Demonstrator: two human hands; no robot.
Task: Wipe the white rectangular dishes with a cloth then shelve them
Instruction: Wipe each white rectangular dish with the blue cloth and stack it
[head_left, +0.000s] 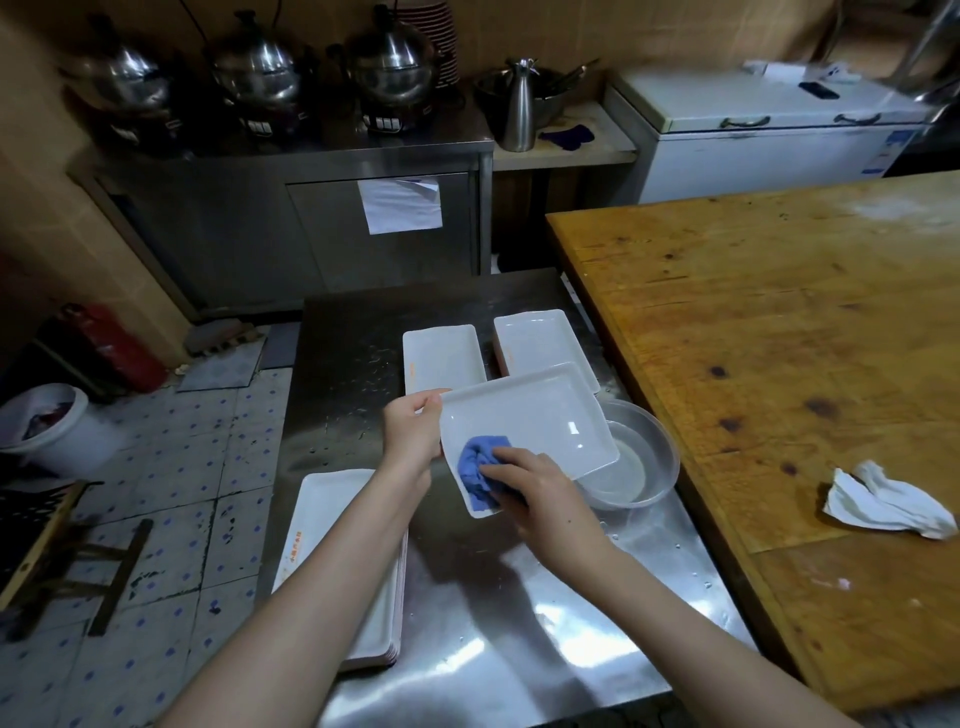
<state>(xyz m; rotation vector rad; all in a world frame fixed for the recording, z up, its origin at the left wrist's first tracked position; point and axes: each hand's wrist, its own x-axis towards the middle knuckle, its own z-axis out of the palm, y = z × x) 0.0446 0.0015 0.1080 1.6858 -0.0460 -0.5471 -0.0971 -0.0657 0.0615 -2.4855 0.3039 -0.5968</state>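
A stack of white rectangular dishes (332, 519) sits at the left edge of the steel bench (519, 623). The left hand (413, 431) grips the raised dish (535, 421) by its left rim, fingers curled round it. The right hand (535, 493) bunches a blue cloth (480, 467) in its fingers at the dish's near corner. Bare steel lies nearer, and a clear bowl (649, 467) sits just right.

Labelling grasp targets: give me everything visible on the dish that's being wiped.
The held dish is white, rectangular and shallow, with a raised rim and a glossy, ceramic-like surface. It is lifted above the steel table, tilted. The left hand grips its left edge; the right hand holds a crumpled blue cloth against its near corner. It partly hides a clear bowl.
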